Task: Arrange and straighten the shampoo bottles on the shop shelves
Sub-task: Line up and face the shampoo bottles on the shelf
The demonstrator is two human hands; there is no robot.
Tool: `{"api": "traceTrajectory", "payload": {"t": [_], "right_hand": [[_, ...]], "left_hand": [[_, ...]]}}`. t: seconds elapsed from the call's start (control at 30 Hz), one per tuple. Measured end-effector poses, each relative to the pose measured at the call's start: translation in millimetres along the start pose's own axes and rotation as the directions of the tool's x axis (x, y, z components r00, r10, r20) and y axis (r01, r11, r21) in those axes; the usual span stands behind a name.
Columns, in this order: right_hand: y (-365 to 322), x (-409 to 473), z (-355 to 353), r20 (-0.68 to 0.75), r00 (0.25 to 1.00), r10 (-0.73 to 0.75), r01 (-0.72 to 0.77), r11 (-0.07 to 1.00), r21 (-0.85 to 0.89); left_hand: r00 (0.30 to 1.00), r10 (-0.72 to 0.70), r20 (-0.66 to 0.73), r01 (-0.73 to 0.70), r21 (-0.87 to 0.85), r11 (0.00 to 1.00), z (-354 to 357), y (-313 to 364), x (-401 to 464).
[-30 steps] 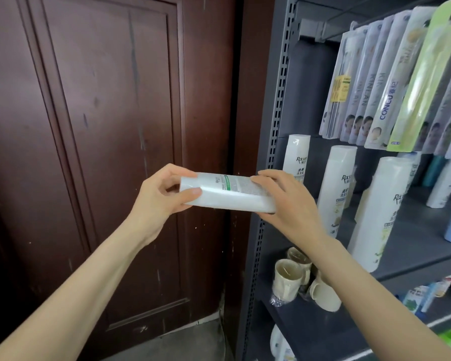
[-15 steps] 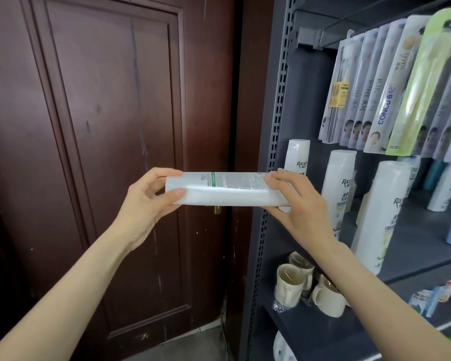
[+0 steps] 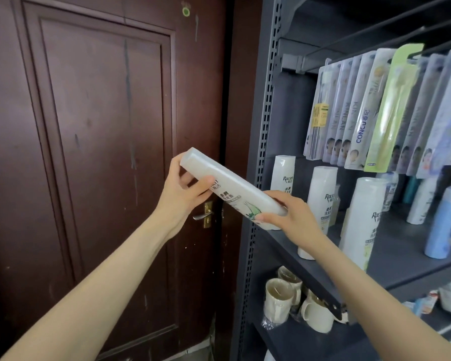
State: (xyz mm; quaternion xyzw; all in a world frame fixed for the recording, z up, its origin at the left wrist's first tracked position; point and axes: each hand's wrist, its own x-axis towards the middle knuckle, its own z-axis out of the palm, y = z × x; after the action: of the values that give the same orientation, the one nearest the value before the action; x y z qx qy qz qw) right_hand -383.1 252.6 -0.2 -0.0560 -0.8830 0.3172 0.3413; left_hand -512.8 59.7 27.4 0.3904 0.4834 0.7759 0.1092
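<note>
I hold a white shampoo bottle (image 3: 229, 187) in both hands in front of the shelf's left post, tilted with its upper end to the left. My left hand (image 3: 184, 190) grips the raised end, thumb on the front label. My right hand (image 3: 288, 214) grips the lower end by the shelf edge. On the dark grey shelf (image 3: 391, 254) stand three matching white bottles: one at the back left (image 3: 284, 173), one in the middle (image 3: 322, 196), one nearer the front (image 3: 363, 222). More white and blue bottles (image 3: 443, 220) stand further right.
Packaged toothbrushes (image 3: 362, 113) hang from hooks above the bottles. Wrapped cream mugs (image 3: 294, 300) sit on the shelf below. A dark red wooden door (image 3: 102, 152) with a metal handle (image 3: 206, 214) fills the left side. The perforated shelf upright (image 3: 263, 126) runs between door and shelf.
The bottle has turned from lying level to a slant, its left end raised, and rotated so the printed front label faces me. Both hands kept hold of it.
</note>
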Motion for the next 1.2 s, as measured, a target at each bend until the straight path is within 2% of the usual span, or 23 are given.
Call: {"api": "traceTrajectory", "payload": {"t": [0.07,0.2,0.37,0.47,0.63,0.8,0.9,1.1,1.2], "right_hand": [[1,-1,-4,0.007,1.0,0.012,-0.011,0.997,-0.079],[0,7,-26,-0.026,0.999,-0.032,0.019,0.92,-0.391],[-10,25,-75,-0.073,0.988,-0.133,0.065,0.811,-0.582],[-13,41,-118,-0.026,0.994,-0.107,0.07,0.802,-0.593],[9,70,-170,0.143,0.99,0.015,0.075,0.795,-0.602],[34,84,-180,0.198,0.98,0.032,0.052,0.912,-0.406],[41,89,-179,0.28,0.958,0.056,0.052,0.93,-0.365],[52,93,-174,0.31,0.95,0.027,0.091,0.929,-0.36],[54,93,-173,0.311,0.95,0.005,0.114,0.925,-0.364]], "left_hand": [[1.0,0.027,0.004,-0.027,0.029,0.999,15,1,8],[0.997,0.072,-0.026,-0.066,0.199,0.978,47,-9,27],[0.99,0.137,0.025,-0.132,0.481,0.867,88,-34,52],[0.989,0.141,0.046,-0.142,0.556,0.819,108,-51,71],[0.996,0.094,-0.005,-0.071,0.618,0.783,133,-76,102],[0.997,0.054,-0.053,-0.006,0.656,0.755,152,-96,113],[0.998,0.027,-0.064,0.02,0.641,0.768,156,-108,116],[0.985,-0.099,0.144,-0.022,0.664,0.747,152,-113,127],[0.976,-0.132,0.175,-0.02,0.67,0.742,144,-114,129]]}}
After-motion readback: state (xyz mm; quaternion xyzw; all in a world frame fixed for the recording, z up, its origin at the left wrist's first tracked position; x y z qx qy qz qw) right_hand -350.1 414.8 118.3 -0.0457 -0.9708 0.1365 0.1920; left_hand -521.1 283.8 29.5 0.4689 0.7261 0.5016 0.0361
